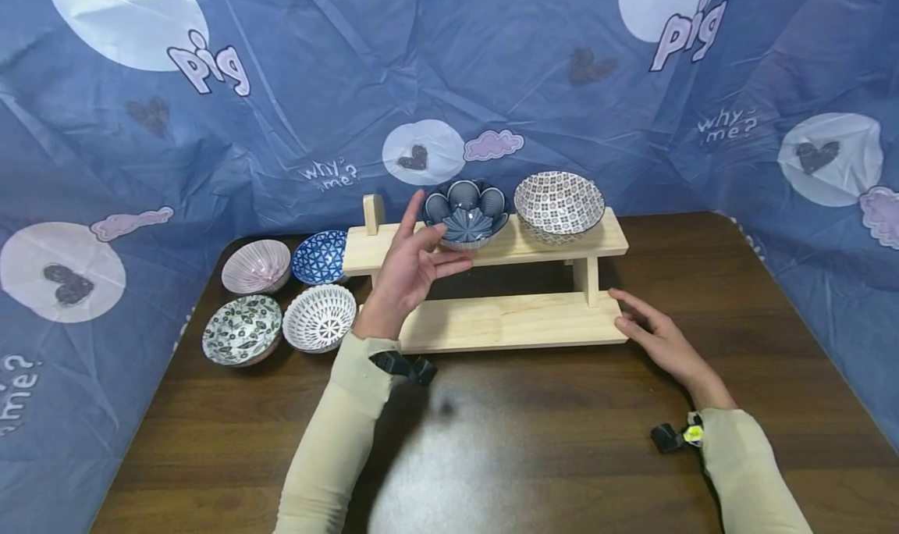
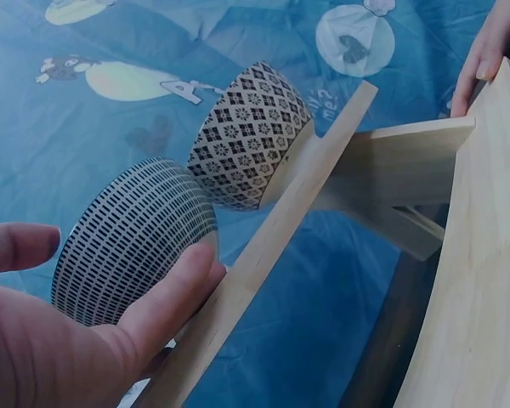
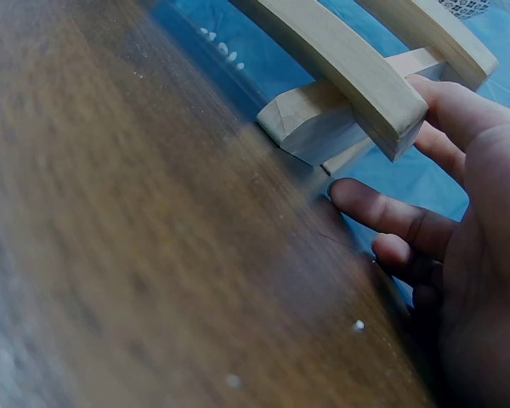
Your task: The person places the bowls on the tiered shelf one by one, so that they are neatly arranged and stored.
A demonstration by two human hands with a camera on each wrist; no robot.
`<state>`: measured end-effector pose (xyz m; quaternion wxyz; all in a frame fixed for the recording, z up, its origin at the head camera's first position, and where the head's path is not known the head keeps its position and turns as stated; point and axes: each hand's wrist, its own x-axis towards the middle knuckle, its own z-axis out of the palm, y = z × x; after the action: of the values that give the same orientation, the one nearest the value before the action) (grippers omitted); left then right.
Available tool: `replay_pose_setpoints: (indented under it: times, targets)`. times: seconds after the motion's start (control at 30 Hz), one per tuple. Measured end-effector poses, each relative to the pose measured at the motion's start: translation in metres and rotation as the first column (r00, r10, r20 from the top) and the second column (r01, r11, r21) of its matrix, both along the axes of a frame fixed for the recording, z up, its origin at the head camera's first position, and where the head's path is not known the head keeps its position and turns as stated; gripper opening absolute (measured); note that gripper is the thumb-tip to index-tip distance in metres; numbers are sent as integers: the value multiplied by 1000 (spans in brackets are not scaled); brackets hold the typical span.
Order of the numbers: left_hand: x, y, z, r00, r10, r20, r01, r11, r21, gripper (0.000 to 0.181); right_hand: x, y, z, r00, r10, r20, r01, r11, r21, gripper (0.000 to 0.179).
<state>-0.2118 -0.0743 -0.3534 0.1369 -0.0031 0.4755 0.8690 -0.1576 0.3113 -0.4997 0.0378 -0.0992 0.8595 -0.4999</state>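
A dark blue bowl with a petal pattern (image 1: 467, 214) rests on the upper board of a two-tier wooden stand (image 1: 492, 322). My left hand (image 1: 410, 272) is at its left and front, fingers spread. In the left wrist view, one finger lies against the lower side of the bowl (image 2: 136, 242), while another stands apart from its rim. To the right on the same board sits a brown-and-white patterned bowl (image 1: 559, 204). My right hand (image 1: 663, 347) touches the right end of the stand's lower board with loosely extended fingers; some of them hang free in the right wrist view.
Left of the stand are a pink striped bowl (image 1: 256, 266), a blue-and-white bowl (image 1: 319, 257), a green leaf-patterned bowl (image 1: 242, 331) and a white bowl with dark marks (image 1: 319, 318). Behind the brown table (image 1: 534, 440) hangs a blue printed cloth (image 1: 492, 65).
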Motion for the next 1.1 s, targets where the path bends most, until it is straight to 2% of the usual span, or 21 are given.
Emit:
replay_pose_setpoints:
  times: [0.23, 0.37, 0.6, 0.83, 1.1]
  targets:
    - [5, -2, -1, 999, 13, -41, -15, 999, -53, 76, 1, 0, 3, 1000, -9, 12, 8, 1000, 18, 52]
    - [9, -5, -2, 998, 15, -58, -18, 998, -52, 76, 0, 0, 4, 1000, -14, 18, 14, 1000, 26, 53]
    - [20, -11, -5, 995, 44, -87, -50, 996, -68, 73, 0, 0, 2, 1000, -5, -6, 5, 1000, 8, 52]
    - [33, -20, -8, 987, 90, -132, -101, 992, -79, 73, 0, -1, 2, 1000, -2, -1, 2, 1000, 5, 52]
    - [48, -33, -11, 978, 113, -175, -133, 985, -108, 72, 0, -1, 1, 1000, 2, -4, -2, 1000, -5, 51]
